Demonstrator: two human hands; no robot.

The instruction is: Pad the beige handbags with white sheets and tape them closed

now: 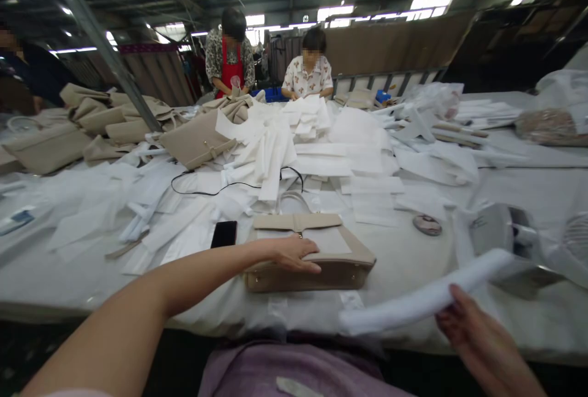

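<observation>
White-covered table [413, 262] with beige handbag [316, 256], black phone [224, 233], cable [206, 190], white wrapping sheets [285, 139].

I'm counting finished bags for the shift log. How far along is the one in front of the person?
Done: the beige handbag lies flat on the table, flap closed. In hand: the left hand rests on it, while the right hand holds a roll of white paper, not yet at the bag. Left: more beige bags and loose white sheets are piled farther back.
</observation>
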